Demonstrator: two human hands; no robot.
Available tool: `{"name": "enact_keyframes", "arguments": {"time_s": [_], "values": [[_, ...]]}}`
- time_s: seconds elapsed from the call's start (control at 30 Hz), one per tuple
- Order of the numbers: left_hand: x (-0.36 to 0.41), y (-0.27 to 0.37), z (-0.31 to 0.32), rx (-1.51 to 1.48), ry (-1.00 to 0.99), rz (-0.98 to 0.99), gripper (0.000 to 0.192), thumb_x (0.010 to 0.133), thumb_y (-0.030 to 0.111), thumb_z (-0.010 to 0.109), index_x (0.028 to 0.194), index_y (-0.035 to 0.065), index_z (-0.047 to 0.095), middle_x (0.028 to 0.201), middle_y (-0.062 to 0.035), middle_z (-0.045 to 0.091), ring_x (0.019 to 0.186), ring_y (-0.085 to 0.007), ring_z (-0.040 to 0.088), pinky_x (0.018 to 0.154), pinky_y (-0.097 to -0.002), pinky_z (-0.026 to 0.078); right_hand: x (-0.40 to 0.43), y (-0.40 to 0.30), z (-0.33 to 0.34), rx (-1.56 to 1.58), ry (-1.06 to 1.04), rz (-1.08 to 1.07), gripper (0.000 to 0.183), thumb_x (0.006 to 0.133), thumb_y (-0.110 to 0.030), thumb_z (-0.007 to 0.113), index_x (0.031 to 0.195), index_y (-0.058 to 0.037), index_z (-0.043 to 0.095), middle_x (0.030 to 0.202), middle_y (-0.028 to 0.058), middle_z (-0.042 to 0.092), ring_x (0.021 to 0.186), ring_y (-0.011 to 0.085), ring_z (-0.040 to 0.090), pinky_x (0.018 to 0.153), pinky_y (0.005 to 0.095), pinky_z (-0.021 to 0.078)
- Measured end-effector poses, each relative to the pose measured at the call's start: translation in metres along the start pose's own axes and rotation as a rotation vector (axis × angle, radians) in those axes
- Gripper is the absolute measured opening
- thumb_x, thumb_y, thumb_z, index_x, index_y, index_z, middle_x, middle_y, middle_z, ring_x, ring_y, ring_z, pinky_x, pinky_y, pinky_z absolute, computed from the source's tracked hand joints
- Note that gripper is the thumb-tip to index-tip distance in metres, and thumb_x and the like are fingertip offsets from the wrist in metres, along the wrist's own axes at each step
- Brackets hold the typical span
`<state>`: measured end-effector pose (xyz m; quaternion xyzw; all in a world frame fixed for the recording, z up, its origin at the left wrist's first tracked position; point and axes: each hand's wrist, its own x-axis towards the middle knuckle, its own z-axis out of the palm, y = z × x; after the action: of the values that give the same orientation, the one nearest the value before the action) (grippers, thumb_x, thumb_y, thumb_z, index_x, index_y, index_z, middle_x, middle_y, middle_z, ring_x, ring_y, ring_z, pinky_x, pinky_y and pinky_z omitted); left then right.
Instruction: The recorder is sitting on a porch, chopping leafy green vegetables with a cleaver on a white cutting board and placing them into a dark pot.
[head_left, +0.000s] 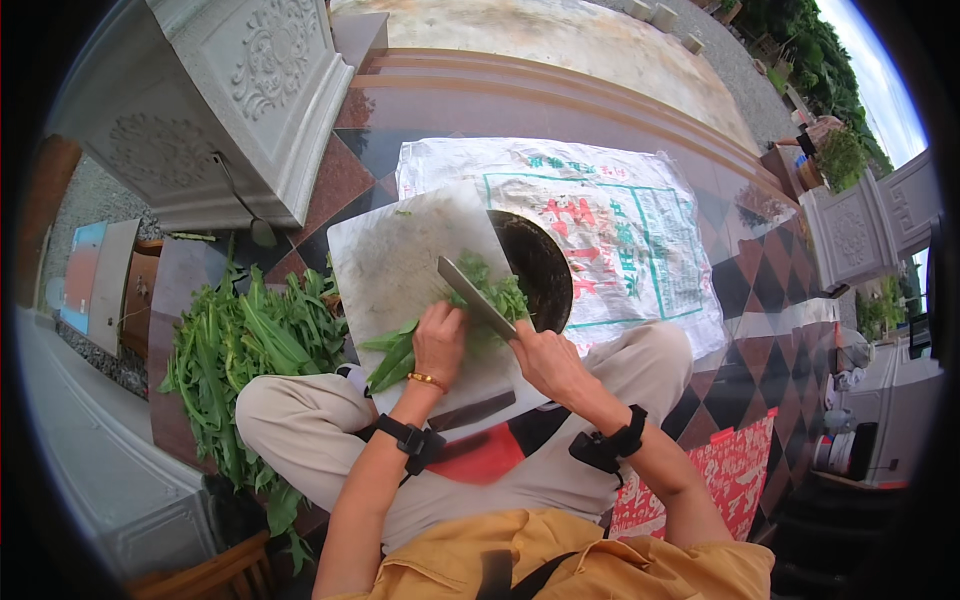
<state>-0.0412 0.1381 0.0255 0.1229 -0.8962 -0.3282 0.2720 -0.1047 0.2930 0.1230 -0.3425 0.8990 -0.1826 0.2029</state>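
Observation:
On a pale cutting board (405, 247) between the knees, my left hand (439, 341) presses down a bunch of long green leaves (394, 360). My right hand (551, 360) grips the handle of a broad-bladed kitchen knife (476, 298), its blade slanting up and left just beside the left fingers. Chopped greens (491, 289) lie beyond and right of the blade, at the board's edge. A round dark pan or basin (544, 274) shows partly from under the board. A large heap of uncut leafy greens (247, 337) lies on the floor at the left.
A white woven sack (622, 240) with printed writing is spread on the checkered tile floor (345, 176). A carved stone pillar base (225, 97) stands at upper left, a ladle-like utensil (259, 225) against it. A red patterned sheet (731, 465) lies at lower right. A person (821, 135) is far off.

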Motion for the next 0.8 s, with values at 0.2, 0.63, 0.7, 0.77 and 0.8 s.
{"name": "enact_keyframes", "arguments": {"time_s": [0.2, 0.63, 0.7, 0.77, 0.8], "values": [[-0.003, -0.001, 0.005, 0.035, -0.003, 0.052, 0.013, 0.066, 0.001, 0.062, 0.079, 0.0023, 0.057, 0.081, -0.0108, 0.055, 0.077, -0.0302, 0.053, 0.065, -0.0375, 0.044, 0.036, -0.008, 0.033, -0.096, 0.117, -0.06, 0.01, 0.079, -0.008, 0.047, 0.085, 0.0001, 0.044, 0.065, 0.0233, 0.059, 0.063, 0.0388, 0.061, 0.054, 0.0466, 0.0479], [0.0, -0.006, -0.004, 0.107, -0.042, 0.024, 0.032, 0.065, -0.002, 0.06, 0.096, 0.0061, 0.059, 0.092, -0.0095, 0.055, 0.084, -0.0275, 0.056, 0.069, -0.0357, 0.046, 0.038, 0.019, 0.013, 0.183, 0.249, 0.05, 0.022, 0.086, -0.022, 0.048, 0.091, -0.0008, 0.049, 0.073, 0.0277, 0.058, 0.072, 0.0479, 0.055, 0.063, 0.0536, 0.0434], [0.007, -0.002, -0.002, 0.052, -0.015, -0.007, 0.029, 0.065, -0.004, 0.056, 0.092, 0.0058, 0.059, 0.087, -0.0086, 0.056, 0.08, -0.0267, 0.057, 0.066, -0.0355, 0.046, 0.026, 0.014, 0.004, 0.228, 0.214, 0.015, 0.021, 0.087, -0.022, 0.048, 0.091, -0.0014, 0.048, 0.07, 0.0277, 0.057, 0.07, 0.0477, 0.055, 0.062, 0.054, 0.0427], [0.009, 0.001, -0.004, -0.048, 0.018, -0.108, 0.022, 0.065, -0.005, 0.052, 0.084, 0.0046, 0.058, 0.08, -0.0103, 0.054, 0.08, -0.0283, 0.056, 0.065, -0.0373, 0.045, 0.017, 0.006, -0.002, 0.183, 0.167, 0.028, 0.02, 0.087, -0.021, 0.048, 0.09, -0.0019, 0.046, 0.068, 0.0277, 0.057, 0.069, 0.0474, 0.055, 0.061, 0.0544, 0.0419], [0.009, 0.001, -0.006, -0.048, 0.015, -0.113, 0.022, 0.065, -0.005, 0.052, 0.084, 0.0046, 0.058, 0.08, -0.0103, 0.054, 0.08, -0.0283, 0.056, 0.065, -0.0373, 0.045, 0.011, 0.004, -0.004, 0.171, 0.137, 0.008, 0.02, 0.087, -0.021, 0.048, 0.091, -0.0019, 0.045, 0.068, 0.0276, 0.057, 0.068, 0.0472, 0.055, 0.06, 0.0543, 0.042]]}}
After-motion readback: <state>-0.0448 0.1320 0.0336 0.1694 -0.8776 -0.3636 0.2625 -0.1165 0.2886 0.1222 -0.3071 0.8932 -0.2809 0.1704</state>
